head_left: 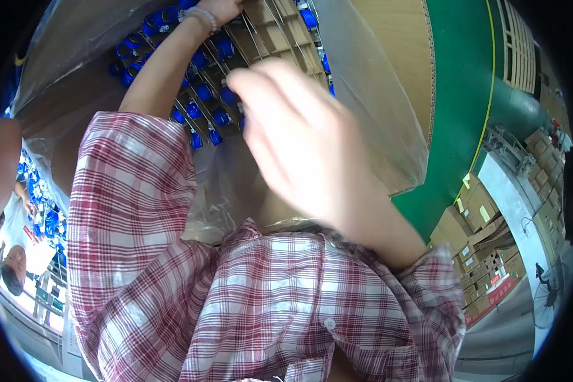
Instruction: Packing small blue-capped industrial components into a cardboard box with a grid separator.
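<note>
Blue parts [205,93] are sitting in rows inside a cardboard box [401,57], each in its own cell of a cardboard divider grid [280,38], with a clear plastic liner [369,108] draped over the box walls. The left hand [219,7] is reaching to the far side of the grid, at the top edge of the view; its fingers are cut off by the frame, so whether it is holding a part or merely touching the divider cannot be told. A beaded bracelet [200,16] is showing at that wrist, and filled cells are lying just below and to the left of it, while the cells to its right are looking empty. The right hand [299,137] is hovering above the near side of the box, blurred, fingers loosely spread and holding nothing visible. In my judgement, sound practice here is seating each part squarely in a single cell, keeping the divider strips upright, and keeping the liner from folding under the hand. Checked sleeves [134,210] are hanging close to the box rim and could be snagging the liner. Stacked cartons [484,254] are standing well off to the right of the right hand.
</note>
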Demonstrator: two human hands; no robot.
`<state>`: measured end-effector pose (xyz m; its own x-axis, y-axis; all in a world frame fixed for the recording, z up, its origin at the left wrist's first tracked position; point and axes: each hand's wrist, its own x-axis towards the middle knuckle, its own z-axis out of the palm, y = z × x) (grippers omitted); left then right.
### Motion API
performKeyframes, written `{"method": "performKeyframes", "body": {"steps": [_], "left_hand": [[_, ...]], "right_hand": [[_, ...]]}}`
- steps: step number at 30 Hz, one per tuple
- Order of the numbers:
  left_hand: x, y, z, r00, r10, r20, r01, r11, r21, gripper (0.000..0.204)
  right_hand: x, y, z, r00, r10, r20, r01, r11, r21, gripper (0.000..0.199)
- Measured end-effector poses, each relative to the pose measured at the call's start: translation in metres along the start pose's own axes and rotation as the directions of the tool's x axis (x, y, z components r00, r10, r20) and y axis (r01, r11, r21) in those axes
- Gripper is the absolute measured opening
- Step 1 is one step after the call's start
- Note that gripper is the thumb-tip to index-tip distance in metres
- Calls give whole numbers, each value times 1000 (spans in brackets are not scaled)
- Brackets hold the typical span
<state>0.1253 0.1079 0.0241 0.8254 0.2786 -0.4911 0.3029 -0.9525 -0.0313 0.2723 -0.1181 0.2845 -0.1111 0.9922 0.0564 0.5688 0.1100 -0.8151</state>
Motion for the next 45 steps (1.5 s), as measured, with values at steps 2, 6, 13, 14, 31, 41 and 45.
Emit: {"method": "performKeyframes", "body": {"steps": [2,6,13,14,31,41,45], "left_hand": [[-21,-2,7,940,-338,-40,326,927,-183,29],[-13,38,-77,968,-111,-227,110,994,-16,41],[-99,197,-199,978,98,-187,-185,821,-540,30],[-142,192,-209,961,-9,-277,-175,758,-629,25],[-340,-25,79,-6,-890,455,621,-360,-696,43],[-372,33,46,57,-935,350,338,-312,-888,31],[-411,91,6,-165,-973,164,443,-221,-869,33]], "right_hand": [[41,16,35,883,177,435,-32,947,-321,22],[77,138,81,847,393,358,-128,804,-581,26],[-152,302,65,648,689,324,-450,689,-568,43],[-138,289,60,545,734,405,-380,647,-661,42],[12,79,112,638,447,628,-17,822,-569,30],[4,74,112,763,392,514,-80,846,-527,22],[8,66,108,758,392,521,-91,855,-511,26]]}}
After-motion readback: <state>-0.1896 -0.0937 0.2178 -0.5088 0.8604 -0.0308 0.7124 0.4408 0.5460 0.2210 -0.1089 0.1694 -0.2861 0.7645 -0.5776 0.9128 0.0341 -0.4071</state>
